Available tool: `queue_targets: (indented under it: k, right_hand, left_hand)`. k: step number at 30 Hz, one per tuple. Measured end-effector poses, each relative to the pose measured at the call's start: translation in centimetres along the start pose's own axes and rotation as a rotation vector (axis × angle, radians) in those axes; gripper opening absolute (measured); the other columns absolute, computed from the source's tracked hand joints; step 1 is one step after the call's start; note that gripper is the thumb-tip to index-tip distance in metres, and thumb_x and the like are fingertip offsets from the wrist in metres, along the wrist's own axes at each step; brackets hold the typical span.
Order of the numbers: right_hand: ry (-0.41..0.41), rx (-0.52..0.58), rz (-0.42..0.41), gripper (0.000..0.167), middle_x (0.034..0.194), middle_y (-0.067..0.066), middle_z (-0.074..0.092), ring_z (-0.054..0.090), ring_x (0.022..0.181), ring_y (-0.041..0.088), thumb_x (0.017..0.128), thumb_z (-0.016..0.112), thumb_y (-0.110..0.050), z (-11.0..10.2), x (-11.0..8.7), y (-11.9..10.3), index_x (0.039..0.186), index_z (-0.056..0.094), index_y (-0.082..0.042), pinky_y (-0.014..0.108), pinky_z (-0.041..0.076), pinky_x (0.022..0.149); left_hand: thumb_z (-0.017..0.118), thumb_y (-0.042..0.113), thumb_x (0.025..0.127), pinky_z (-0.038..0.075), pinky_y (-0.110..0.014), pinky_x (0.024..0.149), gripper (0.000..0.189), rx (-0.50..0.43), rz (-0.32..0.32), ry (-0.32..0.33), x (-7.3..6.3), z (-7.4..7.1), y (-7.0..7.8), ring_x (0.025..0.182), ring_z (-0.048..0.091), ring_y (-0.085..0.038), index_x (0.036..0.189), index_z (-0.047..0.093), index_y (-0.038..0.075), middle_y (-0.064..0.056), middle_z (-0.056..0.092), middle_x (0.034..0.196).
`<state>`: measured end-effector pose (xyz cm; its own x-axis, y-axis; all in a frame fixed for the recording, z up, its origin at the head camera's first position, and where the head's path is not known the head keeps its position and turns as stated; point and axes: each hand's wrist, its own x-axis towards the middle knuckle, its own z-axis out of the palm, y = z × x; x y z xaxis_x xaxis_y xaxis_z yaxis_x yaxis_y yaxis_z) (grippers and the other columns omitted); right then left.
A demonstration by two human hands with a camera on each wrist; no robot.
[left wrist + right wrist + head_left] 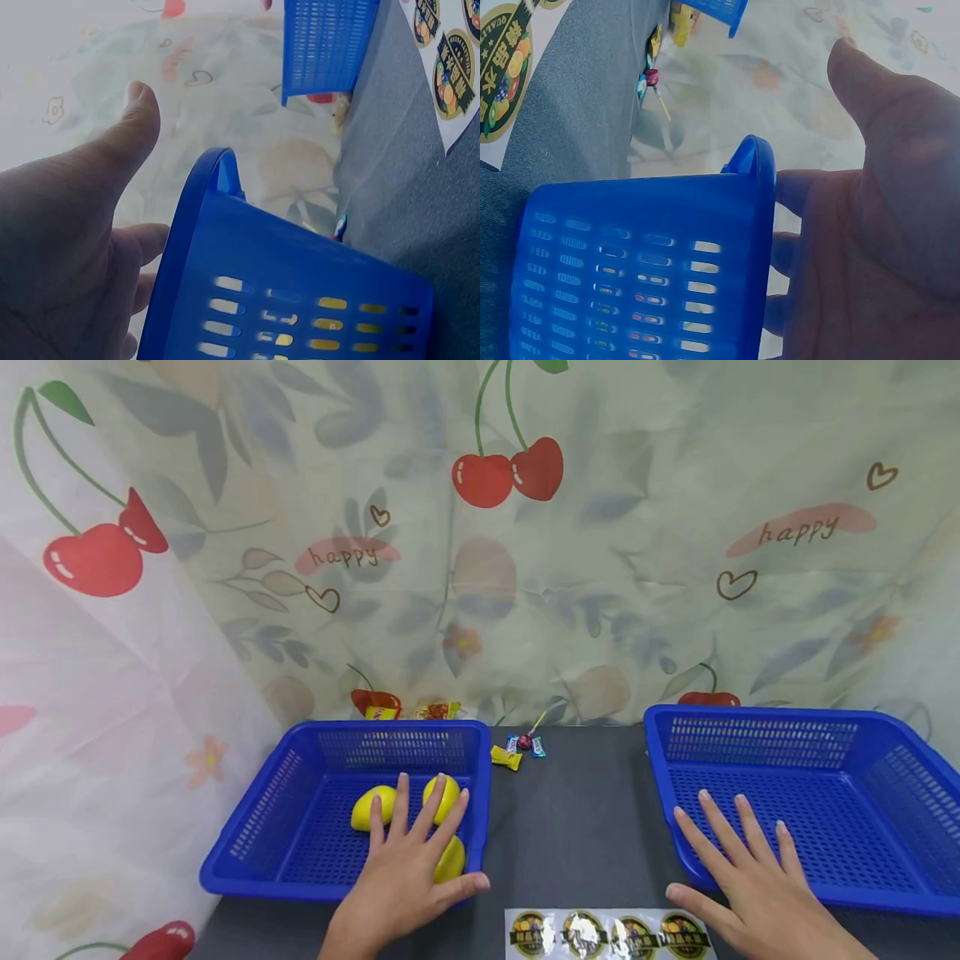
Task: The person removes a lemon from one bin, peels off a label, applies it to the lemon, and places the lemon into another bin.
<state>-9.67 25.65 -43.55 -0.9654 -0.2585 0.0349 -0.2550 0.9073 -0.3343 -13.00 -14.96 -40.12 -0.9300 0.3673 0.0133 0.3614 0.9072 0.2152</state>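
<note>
My left hand point(408, 868) spreads its fingers over the near right corner of the left blue basket point(247, 818). Inside that basket lie yellow mango-like fruits: one point(372, 808) left of the fingers, another point(442, 799) behind the fingertips, and a third point(450, 860) partly covered by the hand. Over the near left corner of the right blue basket point(825, 835) my right hand point(757, 885) is held with fingers spread. Neither hand holds anything. In both wrist views the thumb stands away from the other fingers, which pass behind the basket rim.
A sheet of round fruit stickers point(611, 935) lies at the near edge between the baskets. Farther back are a yellow wrapped candy point(506, 758), a lollipop point(525, 742) and small wrapped sweets point(537, 747). Snack packets point(437, 711) show behind the left basket. A printed curtain point(525, 610) encloses the dark table.
</note>
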Motion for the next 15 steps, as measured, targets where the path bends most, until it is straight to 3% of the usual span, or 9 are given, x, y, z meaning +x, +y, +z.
queue_targets:
  k: [15]
  right_hand:
    - [0.002,-0.021,0.017,0.089,0.166,0.019,0.002,-0.016,0.145,0.049,0.095,0.056,-0.06,-0.72,-0.54,-0.03,0.162,0.013,-0.02,0.064,-0.029,0.099]
  left_hand:
    - [0.036,0.088,0.081,-0.015,-0.067,0.11,0.098,-0.015,-0.012,-0.01,-0.07,0.17,-0.04,0.147,-0.019,-0.039,0.161,0.02,0.033,0.001,0.005,0.168]
